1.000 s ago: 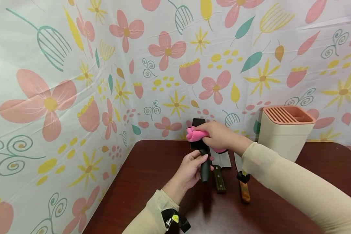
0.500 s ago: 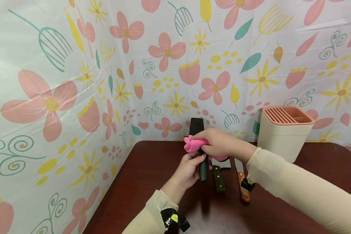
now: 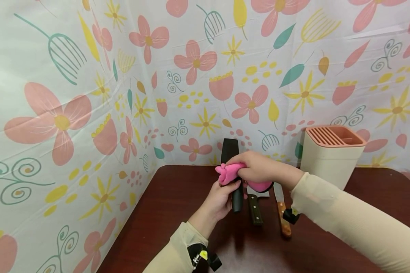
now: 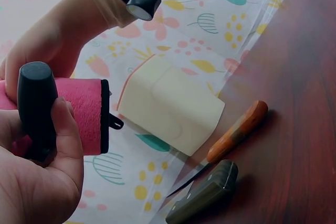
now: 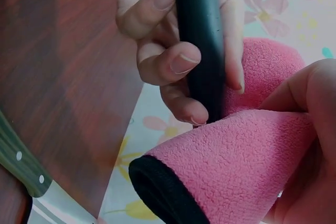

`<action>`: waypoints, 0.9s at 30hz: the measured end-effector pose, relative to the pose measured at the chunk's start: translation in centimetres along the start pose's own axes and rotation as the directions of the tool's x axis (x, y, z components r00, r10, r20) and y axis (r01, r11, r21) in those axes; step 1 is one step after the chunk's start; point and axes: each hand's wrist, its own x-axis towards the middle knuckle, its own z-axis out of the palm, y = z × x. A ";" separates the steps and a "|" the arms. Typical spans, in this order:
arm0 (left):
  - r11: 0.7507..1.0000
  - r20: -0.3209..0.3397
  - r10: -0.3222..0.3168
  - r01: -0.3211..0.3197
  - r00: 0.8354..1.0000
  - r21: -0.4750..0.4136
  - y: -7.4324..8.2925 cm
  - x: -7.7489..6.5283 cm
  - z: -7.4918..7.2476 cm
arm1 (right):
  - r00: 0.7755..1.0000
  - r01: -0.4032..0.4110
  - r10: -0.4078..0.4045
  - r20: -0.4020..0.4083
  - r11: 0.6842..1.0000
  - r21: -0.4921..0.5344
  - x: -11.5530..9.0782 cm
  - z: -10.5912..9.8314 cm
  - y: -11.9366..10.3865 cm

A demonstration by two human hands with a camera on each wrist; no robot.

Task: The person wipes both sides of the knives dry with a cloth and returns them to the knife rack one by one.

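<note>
My left hand grips the black handle of a broad, flat-bladed black kitchen utensil, held raised with its squared blade end pointing away. My right hand pinches a pink cloth with black edging, folded across the blade close to the handle. The cloth hides the lower blade, while the far end shows above it. In the right wrist view, my left fingers curl round the handle right beside the pink fabric. The left wrist view shows the handle's butt end, with the cloth behind it.
On the dark wooden table lie a cleaver with a dark riveted handle and a knife with an orange-brown wooden handle. A cream holder with a slotted pink top stands at the back right, before a flowered curtain.
My right hand and the cloth have moved down along the blade toward the handle, baring more of its far end. My left hand keeps its grip, nearly still.
</note>
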 end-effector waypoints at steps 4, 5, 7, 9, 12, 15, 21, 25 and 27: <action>1.000 -0.003 -0.004 0.004 1.000 0.005 0.1 -0.1 0.0 | 1.000 -0.014 0.014 -0.005 0.999 0.053 -0.1 -0.1 0.2; 1.000 -0.008 -0.009 0.009 1.000 0.005 0.1 -0.1 0.0 | 1.000 -0.013 0.013 -0.012 0.998 0.064 -0.2 -0.1 0.3; 1.000 -0.015 -0.019 0.019 1.000 0.007 0.2 -0.2 0.0 | 1.000 -0.008 0.010 -0.022 0.995 0.097 -0.3 -0.2 0.5; 1.000 -0.020 -0.026 0.026 0.999 0.010 0.2 -0.2 0.0 | 1.000 0.001 0.002 -0.026 0.991 0.137 -0.4 -0.2 0.7; 0.999 -0.020 -0.032 0.032 0.999 0.012 0.2 -0.2 0.0 | 1.000 0.020 -0.016 -0.019 0.980 0.198 -0.5 -0.5 1.0; 0.999 -0.017 -0.035 0.035 0.999 0.011 0.2 -0.3 0.0 | 0.999 0.037 -0.035 -0.014 0.975 0.221 -0.5 -0.9 1.2; 0.999 -0.028 -0.038 0.038 0.999 0.022 0.1 -0.3 0.0 | 0.996 0.089 -0.084 -0.035 0.973 0.214 -0.2 -2.9 1.1; 0.998 -0.043 -0.057 0.058 0.997 0.017 0.0 -0.3 0.1 | 0.998 0.033 -0.023 -0.059 0.985 0.171 0.2 -4.9 0.8; 0.998 -0.051 -0.064 0.064 0.997 0.011 0.0 -0.2 0.1 | 0.995 -0.016 0.029 -0.091 0.990 0.141 0.6 -5.8 0.9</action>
